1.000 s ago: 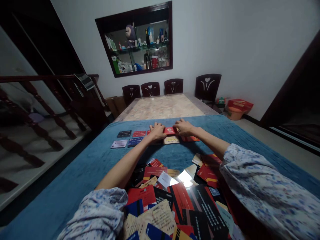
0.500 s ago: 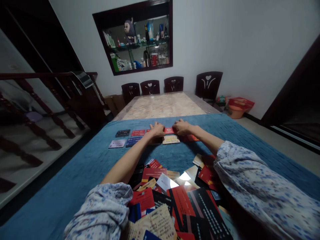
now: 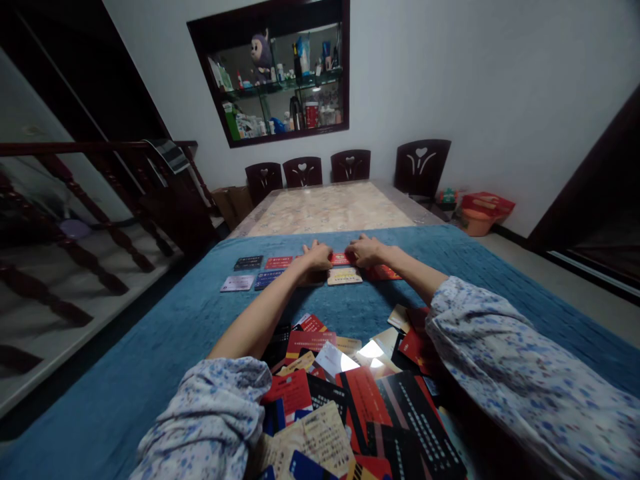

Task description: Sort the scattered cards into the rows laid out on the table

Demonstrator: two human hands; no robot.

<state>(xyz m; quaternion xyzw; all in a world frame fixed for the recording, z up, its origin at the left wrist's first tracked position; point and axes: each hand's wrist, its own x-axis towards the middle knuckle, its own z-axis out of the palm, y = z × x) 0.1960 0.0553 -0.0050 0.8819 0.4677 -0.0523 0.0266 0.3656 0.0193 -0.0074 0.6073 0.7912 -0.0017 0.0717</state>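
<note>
Between my two hands lies a red card (image 3: 340, 259) in the back row on the blue cloth (image 3: 175, 360). My left hand (image 3: 317, 256) grips its left end with curled fingers, and my right hand (image 3: 367, 251) holds its right end the same way. Just in front of it is a cream card (image 3: 345, 276). To the left, a black card (image 3: 249, 263), a red card (image 3: 279, 263), a lilac card (image 3: 237, 283) and a blue card (image 3: 269, 279) lie in two rows. Another red card (image 3: 384, 273) is partly hidden beneath my right wrist.
A loose heap of mixed cards (image 3: 363, 397) spreads between my forearms, close to me. Beyond the cloth, the patterned tabletop (image 3: 335, 207) runs back to several dark chairs (image 3: 423, 167). A wooden railing (image 3: 90, 220) stands at the left.
Both hands stay at the ends of the same red card, with only slight finger movement. The whole view has shifted a little; the cards keep their places.
</note>
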